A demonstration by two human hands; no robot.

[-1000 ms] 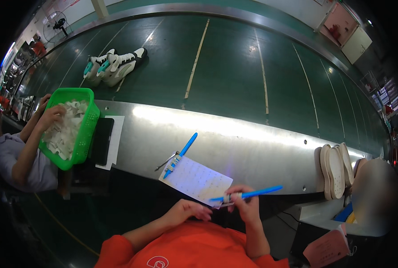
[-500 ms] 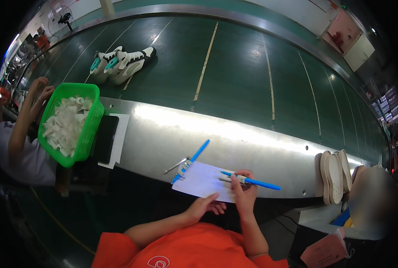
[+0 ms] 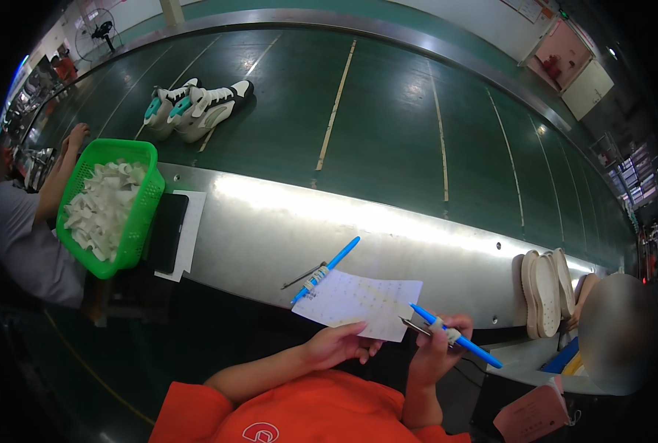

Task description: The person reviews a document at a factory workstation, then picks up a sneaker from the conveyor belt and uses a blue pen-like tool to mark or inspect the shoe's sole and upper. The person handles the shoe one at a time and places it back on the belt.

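Observation:
A white printed sheet of paper (image 3: 366, 299) rests partly on the metal ledge and hangs over its near edge. My left hand (image 3: 338, 343) grips its lower edge, thumb on top and fingers curled beneath. In my right hand (image 3: 440, 348) is a blue pen (image 3: 480, 354) with a thin dark-tipped metal piece bound to it by pale wrapping. That hand is just right of the paper, apart from it. A second blue pen (image 3: 344, 252), also wrapped and with a thin metal rod beside it, lies across the sheet's left corner.
Left on the ledge (image 3: 255, 221) are a green basket (image 3: 149, 199) of white pieces, a dark flat device (image 3: 169, 232) and paper. A pair of sneakers (image 3: 211, 111) sits on the green conveyor (image 3: 388, 118). Beige soles (image 3: 543, 292) stand at right near a person. Another person's arm (image 3: 52, 188) is left.
My right hand has moved right and down with the pen, off the paper. The sheet now shows more of its right side, still in my left hand. The co-worker's arm at left has shifted.

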